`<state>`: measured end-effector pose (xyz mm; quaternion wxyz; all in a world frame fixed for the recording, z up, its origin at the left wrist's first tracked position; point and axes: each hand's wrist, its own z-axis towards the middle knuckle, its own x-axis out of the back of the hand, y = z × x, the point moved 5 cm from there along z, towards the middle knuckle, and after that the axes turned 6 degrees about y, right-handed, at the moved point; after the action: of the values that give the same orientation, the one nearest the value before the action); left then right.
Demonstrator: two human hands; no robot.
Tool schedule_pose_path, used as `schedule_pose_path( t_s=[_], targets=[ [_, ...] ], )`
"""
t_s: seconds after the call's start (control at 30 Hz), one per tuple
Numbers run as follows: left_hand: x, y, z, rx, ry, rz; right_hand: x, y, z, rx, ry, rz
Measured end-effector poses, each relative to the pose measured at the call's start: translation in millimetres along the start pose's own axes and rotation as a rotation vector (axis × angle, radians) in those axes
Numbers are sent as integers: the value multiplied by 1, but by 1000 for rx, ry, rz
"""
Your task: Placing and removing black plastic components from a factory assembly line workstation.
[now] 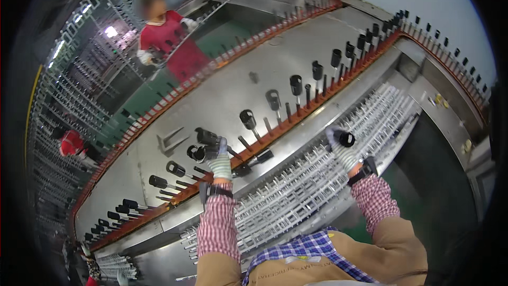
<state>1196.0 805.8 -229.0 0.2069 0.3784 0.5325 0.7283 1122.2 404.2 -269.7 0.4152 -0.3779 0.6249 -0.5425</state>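
Note:
Stretched out over the conveyor rail, my left hand (220,163) wears a pale glove and closes round a black cylindrical cup (196,153). A second black cup (207,136) stands on its pin just beyond those fingers. Two dark parts (261,157) lie tilted at the rail's near side, right of that hand. Above the metal racks, my right hand (344,151), gloved too, grips another black cup (346,139) whose round end faces up. Long silvery racks with rows of prongs (301,196) lie under and between my forearms.
The rust-orange rail (283,127) bears many pins, several topped with black cups (296,84), and curves round a steel table (254,69). Beyond it, a person in red (174,47) holds a long bar. Another person in red (73,143) stands near hanging racks (69,90) at left.

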Motion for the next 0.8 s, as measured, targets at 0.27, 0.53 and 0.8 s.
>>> schedule_pose_path(
  t_s=[0.27, 0.53, 0.8],
  targets=[
    [116, 15, -158, -251, -270, 172, -64, 77, 222, 289, -11, -100],
    [234, -103, -335, 420, -432, 209, -91, 21, 133, 468, -328, -176],
    [390, -138, -293, 539, 712, -152, -158, 16, -204, -155, -605, -128]
  ],
)
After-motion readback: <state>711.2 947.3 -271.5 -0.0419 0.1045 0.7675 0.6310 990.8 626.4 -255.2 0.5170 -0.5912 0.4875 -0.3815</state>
